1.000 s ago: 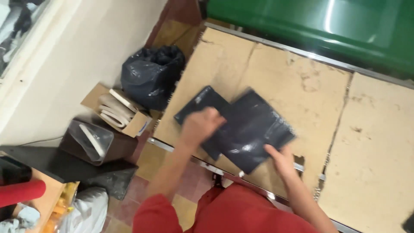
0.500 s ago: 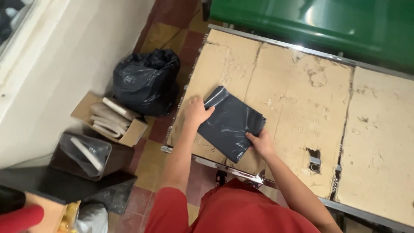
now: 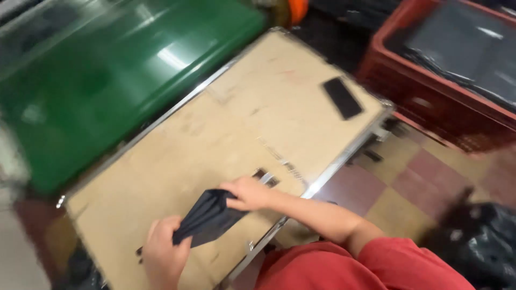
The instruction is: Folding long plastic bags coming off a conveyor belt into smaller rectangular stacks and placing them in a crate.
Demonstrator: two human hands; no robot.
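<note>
Dark grey plastic bag (image 3: 207, 219), thin, soft, crumpled into a folded wedge, held just above near edge of worktop (image 3: 226, 134). Left hand (image 3: 161, 255) closed round lower end of bag, fingers curled, thumb on top. Right hand (image 3: 248, 193) pinched upper corner of bag between thumb and fingers, forearm running down right to red sleeve (image 3: 371, 266). Bag stretched between both hands, slightly creased, matte with faint sheen.

Worktop covered in tan cardboard, scuffed and stained, small dark holes torn near right hand; edged by shiny metal rail (image 3: 344, 153). Flat black rectangle (image 3: 343, 98), smooth, phone-shaped, lay on far right part of worktop, well apart from hands. Cannot tell what exactly.

Beyond worktop, large green bin (image 3: 107, 70), glossy hard plastic, rounded lid with light glare. Top right, red plastic crate (image 3: 430, 91) with lattice sides, holding stack of flat dark grey bags (image 3: 462, 48). Bottom right, black bin liner (image 3: 481, 244), bunched and shiny, on floor. Floor (image 3: 398, 185) tiled in dull red and yellow squares. Whole view motion-blurred, edges soft.
</note>
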